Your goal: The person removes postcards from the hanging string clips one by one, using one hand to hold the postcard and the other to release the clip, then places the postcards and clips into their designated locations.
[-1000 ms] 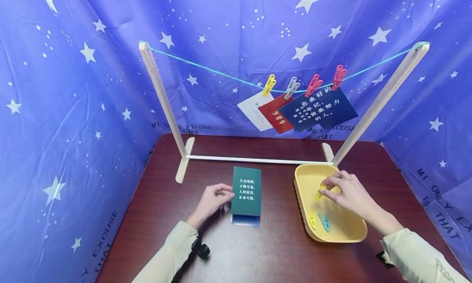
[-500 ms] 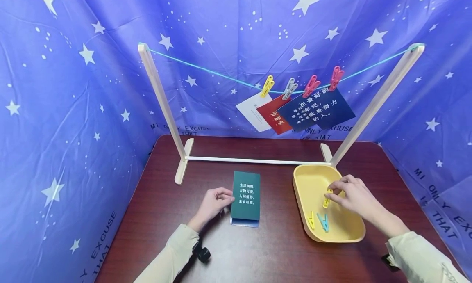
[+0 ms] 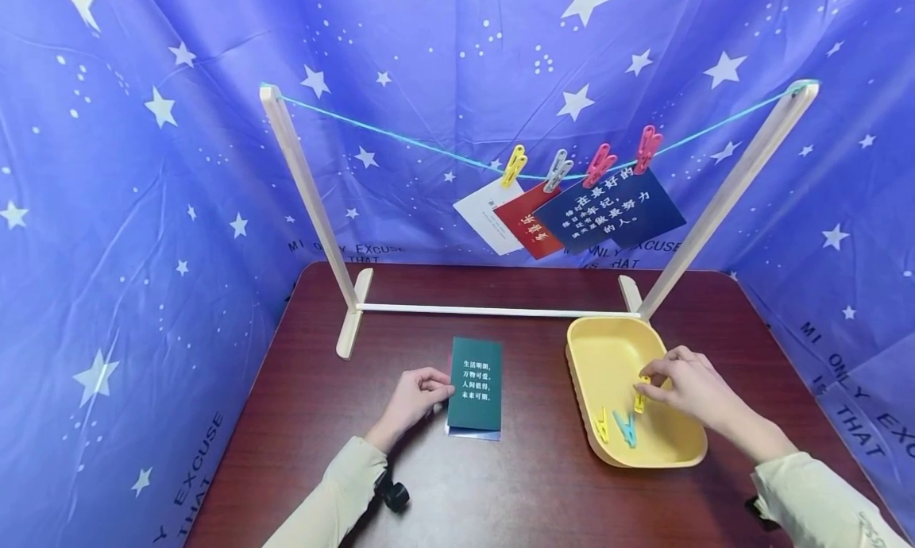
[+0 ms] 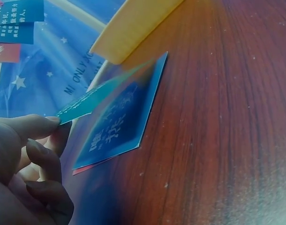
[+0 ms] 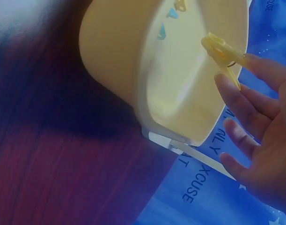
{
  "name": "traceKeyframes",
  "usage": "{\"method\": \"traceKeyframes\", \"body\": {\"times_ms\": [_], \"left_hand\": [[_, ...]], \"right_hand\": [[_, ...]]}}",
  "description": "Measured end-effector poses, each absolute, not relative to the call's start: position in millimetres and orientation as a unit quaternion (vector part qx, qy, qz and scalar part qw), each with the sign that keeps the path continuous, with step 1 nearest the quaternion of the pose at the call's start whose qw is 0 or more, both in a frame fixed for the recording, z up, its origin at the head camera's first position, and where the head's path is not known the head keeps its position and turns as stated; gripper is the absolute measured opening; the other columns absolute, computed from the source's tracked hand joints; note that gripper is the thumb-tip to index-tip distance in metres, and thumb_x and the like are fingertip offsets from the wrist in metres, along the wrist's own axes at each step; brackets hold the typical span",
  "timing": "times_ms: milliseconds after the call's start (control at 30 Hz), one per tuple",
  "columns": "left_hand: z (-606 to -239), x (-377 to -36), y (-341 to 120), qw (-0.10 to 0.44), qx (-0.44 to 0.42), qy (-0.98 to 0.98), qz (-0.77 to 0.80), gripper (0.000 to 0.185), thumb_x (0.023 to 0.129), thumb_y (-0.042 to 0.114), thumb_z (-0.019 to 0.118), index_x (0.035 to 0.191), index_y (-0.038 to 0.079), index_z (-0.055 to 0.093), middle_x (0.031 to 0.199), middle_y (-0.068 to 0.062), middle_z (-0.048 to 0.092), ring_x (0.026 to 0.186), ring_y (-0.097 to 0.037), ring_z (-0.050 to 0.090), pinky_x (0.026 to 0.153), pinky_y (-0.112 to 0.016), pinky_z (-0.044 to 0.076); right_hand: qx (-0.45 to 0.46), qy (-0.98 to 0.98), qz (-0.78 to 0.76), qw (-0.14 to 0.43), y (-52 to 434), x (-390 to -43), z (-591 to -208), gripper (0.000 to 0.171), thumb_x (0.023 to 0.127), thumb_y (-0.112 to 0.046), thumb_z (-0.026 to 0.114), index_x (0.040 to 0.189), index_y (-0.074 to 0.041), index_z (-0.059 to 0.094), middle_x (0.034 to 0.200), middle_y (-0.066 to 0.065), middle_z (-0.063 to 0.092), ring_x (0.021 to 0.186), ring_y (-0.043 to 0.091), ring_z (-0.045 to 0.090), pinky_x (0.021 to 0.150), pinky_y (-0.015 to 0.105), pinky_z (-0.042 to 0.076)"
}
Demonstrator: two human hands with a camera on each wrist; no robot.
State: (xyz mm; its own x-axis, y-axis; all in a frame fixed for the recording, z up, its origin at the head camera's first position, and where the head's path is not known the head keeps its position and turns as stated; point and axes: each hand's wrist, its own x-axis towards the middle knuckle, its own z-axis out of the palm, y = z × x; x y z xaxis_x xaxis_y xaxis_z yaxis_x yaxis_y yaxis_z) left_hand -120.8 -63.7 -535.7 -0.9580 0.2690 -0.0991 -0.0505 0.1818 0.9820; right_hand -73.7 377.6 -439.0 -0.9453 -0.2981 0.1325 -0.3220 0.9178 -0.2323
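My left hand [image 3: 417,399] pinches the left edge of a green card [image 3: 476,385] with white writing. In the left wrist view that edge is lifted above a blue card [image 4: 119,117], and a reddish edge shows beneath the blue one. Over the yellow tray [image 3: 581,381], my right hand [image 3: 692,385] holds a yellow clothespin [image 5: 222,52] between thumb and finger. Another yellow clothespin [image 3: 603,426] and a blue one [image 3: 626,429] lie inside the tray.
Behind stands a wooden frame [image 3: 307,191] with a sagging teal string [image 3: 400,137]. Yellow, grey and red clothespins hold a white card [image 3: 489,217], a red card [image 3: 530,222] and dark blue cards [image 3: 646,206] on it. A starry blue curtain surrounds the table [image 3: 529,492].
My right hand has moved slightly right and nearer with the yellow clothespin. The green card has shifted a little nearer, and less of the blue card shows below it.
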Motion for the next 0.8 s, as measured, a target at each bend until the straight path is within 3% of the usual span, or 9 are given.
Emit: {"method": "traceKeyframes", "body": {"times_ms": [500, 567, 667, 800], "left_hand": [[-542, -121, -62, 0.125, 0.071, 0.78, 0.608, 0.014, 0.088, 0.0, 0.077, 0.095, -0.011, 0.071, 0.072, -0.014, 0.071, 0.054, -0.006, 0.051, 0.05, -0.017, 0.041], [-543, -122, -62, 0.12, 0.076, 0.785, 0.602, 0.014, 0.088, 0.0, 0.077, 0.094, -0.011, 0.071, 0.071, -0.011, 0.07, 0.055, -0.006, 0.052, 0.051, -0.017, 0.041], [-543, -122, -62, 0.109, 0.086, 0.792, 0.595, 0.013, 0.088, 0.0, 0.078, 0.093, -0.01, 0.072, 0.071, -0.009, 0.07, 0.058, -0.005, 0.053, 0.053, -0.018, 0.042], [-543, -122, -63, 0.102, 0.1, 0.802, 0.58, 0.012, 0.088, 0.0, 0.078, 0.091, -0.01, 0.071, 0.071, -0.009, 0.071, 0.062, -0.004, 0.056, 0.058, -0.018, 0.045]], "right_hand": [[0.149, -0.984, 0.084, 0.04, 383, -69, -455, 0.019, 0.08, -0.026, 0.087, 0.09, -0.01, 0.08, 0.072, -0.011, 0.066, 0.086, 0.024, 0.052, 0.076, 0.047, 0.037], [0.151, -0.985, 0.068, 0.04, 383, -69, -456, 0.015, 0.081, -0.025, 0.086, 0.079, -0.015, 0.075, 0.067, -0.012, 0.061, 0.082, 0.023, 0.049, 0.072, 0.044, 0.035], [0.151, -0.986, 0.052, 0.038, 380, -69, -455, 0.028, 0.083, -0.024, 0.084, 0.067, -0.022, 0.061, 0.059, -0.013, 0.049, 0.074, 0.019, 0.043, 0.064, 0.038, 0.033], [0.128, -0.99, 0.051, 0.014, 374, -69, -451, 0.032, 0.085, -0.024, 0.083, 0.068, -0.021, 0.056, 0.06, -0.011, 0.047, 0.064, 0.015, 0.045, 0.053, 0.035, 0.038]]}}
